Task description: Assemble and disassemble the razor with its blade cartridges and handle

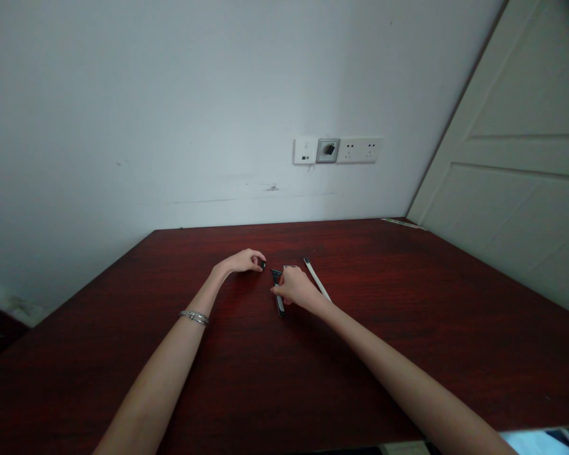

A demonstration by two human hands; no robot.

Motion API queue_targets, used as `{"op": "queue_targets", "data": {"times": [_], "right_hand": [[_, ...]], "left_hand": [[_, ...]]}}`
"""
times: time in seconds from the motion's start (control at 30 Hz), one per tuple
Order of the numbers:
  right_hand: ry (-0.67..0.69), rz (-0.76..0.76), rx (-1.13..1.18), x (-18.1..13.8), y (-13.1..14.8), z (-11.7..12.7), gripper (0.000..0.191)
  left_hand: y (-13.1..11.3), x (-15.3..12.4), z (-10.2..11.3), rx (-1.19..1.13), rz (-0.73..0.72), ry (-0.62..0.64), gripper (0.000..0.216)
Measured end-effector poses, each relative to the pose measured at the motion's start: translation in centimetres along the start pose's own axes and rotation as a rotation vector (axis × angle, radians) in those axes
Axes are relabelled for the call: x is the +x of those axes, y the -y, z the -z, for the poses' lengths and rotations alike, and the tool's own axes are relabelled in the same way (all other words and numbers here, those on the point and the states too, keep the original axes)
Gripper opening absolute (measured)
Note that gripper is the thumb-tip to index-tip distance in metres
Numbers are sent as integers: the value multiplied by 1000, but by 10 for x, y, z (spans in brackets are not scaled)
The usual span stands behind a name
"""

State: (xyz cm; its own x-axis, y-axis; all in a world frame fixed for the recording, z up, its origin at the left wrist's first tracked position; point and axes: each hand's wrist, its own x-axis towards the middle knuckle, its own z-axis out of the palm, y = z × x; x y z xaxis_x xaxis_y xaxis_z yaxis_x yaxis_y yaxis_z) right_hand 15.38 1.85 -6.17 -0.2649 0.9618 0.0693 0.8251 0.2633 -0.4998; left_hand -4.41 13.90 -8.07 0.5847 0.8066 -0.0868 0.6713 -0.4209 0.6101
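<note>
My left hand (244, 260) rests on the dark red table (408, 328), fingers curled, pinching a small black piece (262, 264) at its fingertips. My right hand (294, 288) lies just to the right of it, fingers closed over a dark pen-like object (279, 305) whose lower end sticks out below the hand. Another small dark part (275, 273) shows at the top of that hand. A thin white stick (315, 277) lies on the table right beside my right hand. A silver bracelet (194, 316) sits on my left forearm.
A white wall stands behind the table, with a row of sockets (337, 150) on it. A pale door (516, 164) leans in at the right. The table's near edge runs along the bottom right.
</note>
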Motion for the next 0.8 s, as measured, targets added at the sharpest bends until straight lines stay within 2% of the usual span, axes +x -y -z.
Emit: {"op": "queue_targets", "data": {"times": [0.17,0.3,0.43,0.6,0.67,0.8], "right_hand": [[22,-11,42,3,-5,-7,19],[72,-23,140,4,-9,-5,25],[100,-44,357,10,-20,15,23],[-34,15,591,22,-33,49,13],[-64,9,657,25,-35,56,10],[-35,-22,794,29,-40,58,10]], "left_hand": [[1,0,-1,-54,-3,-30,44],[-13,-3,1,-119,-25,-86,41],[-38,-8,7,-168,-84,-164,35],[-66,-12,12,-246,-203,-192,40],[-76,-12,12,-236,-247,-221,39],[-92,-13,7,-225,-313,-274,38]]}}
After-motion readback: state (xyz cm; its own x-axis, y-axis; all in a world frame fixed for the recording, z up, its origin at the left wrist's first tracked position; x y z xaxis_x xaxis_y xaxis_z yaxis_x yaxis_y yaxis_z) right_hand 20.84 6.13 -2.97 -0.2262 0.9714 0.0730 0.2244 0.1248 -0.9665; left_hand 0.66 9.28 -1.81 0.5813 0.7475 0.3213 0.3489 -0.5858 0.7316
